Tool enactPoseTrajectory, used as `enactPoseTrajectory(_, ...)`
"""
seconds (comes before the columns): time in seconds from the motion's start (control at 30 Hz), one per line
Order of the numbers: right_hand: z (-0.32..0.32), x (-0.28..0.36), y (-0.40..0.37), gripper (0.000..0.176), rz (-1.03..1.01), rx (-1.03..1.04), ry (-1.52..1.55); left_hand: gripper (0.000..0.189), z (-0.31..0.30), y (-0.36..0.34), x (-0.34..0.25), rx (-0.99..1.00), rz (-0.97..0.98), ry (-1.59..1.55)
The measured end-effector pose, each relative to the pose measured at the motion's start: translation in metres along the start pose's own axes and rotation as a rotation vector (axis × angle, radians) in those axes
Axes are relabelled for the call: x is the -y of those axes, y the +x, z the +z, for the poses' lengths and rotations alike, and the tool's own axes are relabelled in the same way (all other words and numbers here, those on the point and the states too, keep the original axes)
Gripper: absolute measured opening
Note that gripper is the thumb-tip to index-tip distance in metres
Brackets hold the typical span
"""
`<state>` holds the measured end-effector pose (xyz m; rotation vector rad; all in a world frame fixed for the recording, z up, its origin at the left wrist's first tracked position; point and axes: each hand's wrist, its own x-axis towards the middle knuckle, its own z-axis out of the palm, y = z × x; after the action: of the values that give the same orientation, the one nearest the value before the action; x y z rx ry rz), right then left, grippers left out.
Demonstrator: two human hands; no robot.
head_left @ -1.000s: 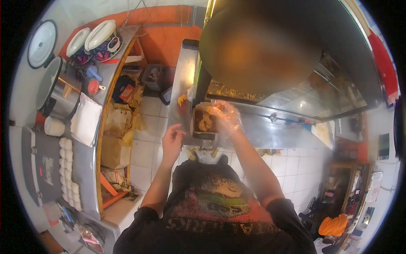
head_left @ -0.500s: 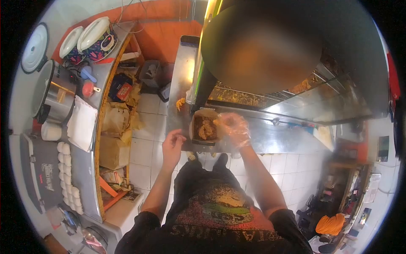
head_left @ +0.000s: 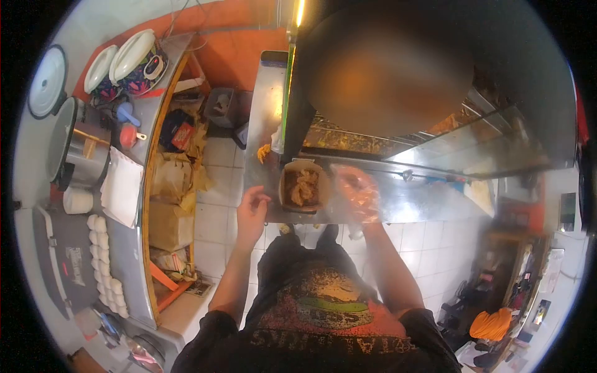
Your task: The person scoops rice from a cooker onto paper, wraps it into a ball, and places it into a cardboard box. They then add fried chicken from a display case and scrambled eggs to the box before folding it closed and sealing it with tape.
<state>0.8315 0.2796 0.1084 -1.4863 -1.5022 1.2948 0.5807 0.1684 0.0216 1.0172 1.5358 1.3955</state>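
Handling the fried pieces (head_left: 305,188) in the open box (head_left: 324,184), near the surface's (head_left: 404,202) front edge, seems the step in hand. The left hand (head_left: 253,205) has a loose, unfilled grip beside it; blur hides whether the gloved right hand (head_left: 357,193) grasps anything, and its next move calls for clearing the box's rim.

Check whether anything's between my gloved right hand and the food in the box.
Only the right-hand wall of the box seems to stand between your right hand and the food. The box is open on top, and no other object shows in between.
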Motion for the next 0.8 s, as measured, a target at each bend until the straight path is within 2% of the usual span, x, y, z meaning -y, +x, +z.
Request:
enactPoseTrajectory(0.03,-0.005,-0.003,-0.004,0.031,0.05,-0.016,0.044,0.033,0.002,-0.002,-0.002,-0.03,0.054,0.064)
enactPoseTrajectory(0.1,-0.016,0.004,-0.02,0.042,0.08,0.086,0.176,0.036,0.011,-0.005,-0.02,-0.088,0.165,0.192)
enactPoseTrajectory(0.13,-0.021,0.013,-0.031,0.048,0.093,0.136,0.242,0.037,0.015,-0.009,-0.037,-0.06,0.329,0.362)
enactPoseTrajectory(0.2,-0.03,0.054,-0.059,0.059,0.301,0.427,0.324,0.041,0.027,-0.018,-0.085,0.004,0.656,0.698)
enactPoseTrajectory(0.23,-0.033,0.064,-0.072,0.064,0.406,0.573,0.365,0.039,0.038,-0.022,-0.089,0.123,0.671,0.671)
enactPoseTrajectory(0.33,-0.039,0.02,-0.092,0.067,0.366,0.866,0.189,0.033,0.054,-0.031,-0.087,0.417,0.678,0.597)
enactPoseTrajectory(0.4,-0.049,0.036,-0.1,0.065,0.279,0.824,0.133,0.027,0.06,-0.031,-0.071,0.535,0.635,0.564)
enactPoseTrajectory(0.43,-0.054,0.041,-0.104,0.064,0.238,0.798,0.105,0.025,0.062,-0.03,-0.068,0.479,0.623,0.585)
enactPoseTrajectory(0.5,-0.063,0.035,-0.115,0.061,0.016,0.684,-0.019,0.022,0.065,-0.023,-0.069,0.368,0.598,0.626)
enactPoseTrajectory(0.6,-0.103,0.027,-0.14,0.059,-0.134,0.652,0.117,0.02,0.065,-0.007,-0.076,0.188,0.594,0.658)
enactPoseTrajectory(0.67,-0.148,0.014,-0.161,0.066,-0.085,0.461,0.401,0.017,0.074,-0.006,-0.079,0.25,0.559,0.573)
enactPoseTrajectory(0.7,-0.163,0.01,-0.169,0.073,-0.013,0.254,0.58,0.016,0.08,-0.006,-0.086,0.28,0.538,0.53)
enactPoseTrajectory(0.73,-0.164,0.003,-0.171,0.079,0.016,0.121,0.487,0.017,0.088,-0.008,-0.096,0.467,0.55,0.464)
enactPoseTrajectory(0.8,-0.159,-0.014,-0.167,0.092,0.071,-0.137,0.292,0.012,0.12,-0.021,-0.113,0.677,0.668,0.379)
